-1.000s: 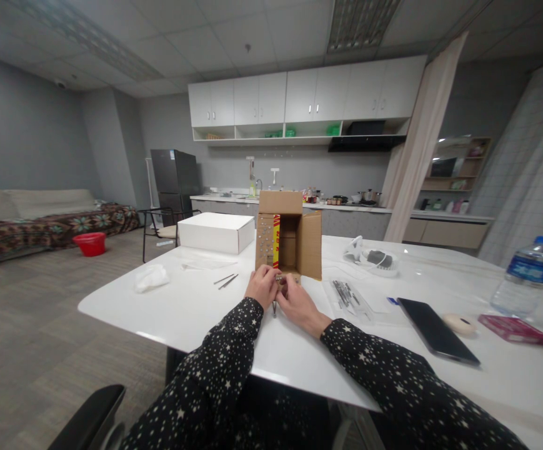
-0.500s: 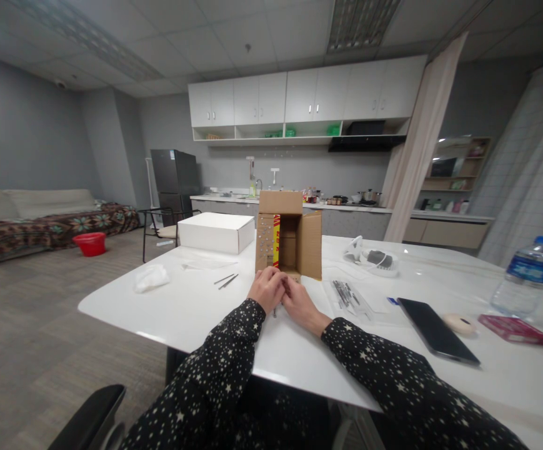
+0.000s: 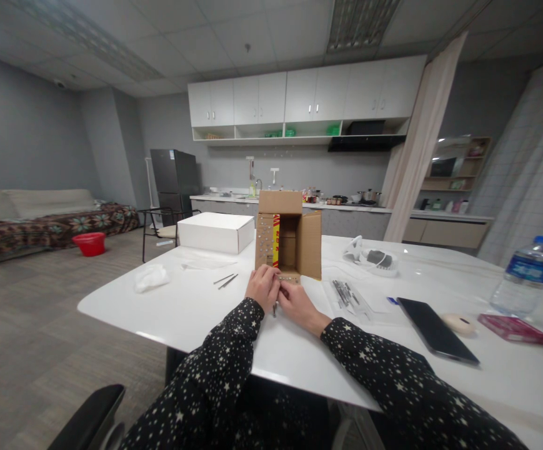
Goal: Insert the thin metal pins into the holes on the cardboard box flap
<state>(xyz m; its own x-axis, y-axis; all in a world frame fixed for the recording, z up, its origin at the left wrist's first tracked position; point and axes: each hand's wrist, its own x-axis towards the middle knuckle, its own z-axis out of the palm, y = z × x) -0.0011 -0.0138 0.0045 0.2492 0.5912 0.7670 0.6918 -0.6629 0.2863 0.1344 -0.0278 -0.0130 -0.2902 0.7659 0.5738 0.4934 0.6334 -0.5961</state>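
Note:
An open brown cardboard box (image 3: 309, 245) lies on its side on the white table (image 3: 196, 306), mouth towards me, with rows of small metal studs on its left flap and bottom flap. My left hand (image 3: 262, 286) and my right hand (image 3: 296, 301) meet at the bottom flap's front edge. Their fingers pinch together around a small metal piece (image 3: 275, 309), thin and dark, that hangs just below them. What exactly each hand grips is hidden by the fingers.
Two thin metal rods (image 3: 225, 280) lie left of the box, beyond them a crumpled white cloth (image 3: 150, 277) and a white carton (image 3: 215, 232). To the right lie a clear bag of metal parts (image 3: 347, 294), a black phone (image 3: 435, 329), a water bottle (image 3: 527, 275) and a pink packet (image 3: 513, 329).
My hands stay at the box's bottom flap; the fingers have shifted slightly, closing together half a second ago and now lifting a little towards the flap. Nothing else has moved.

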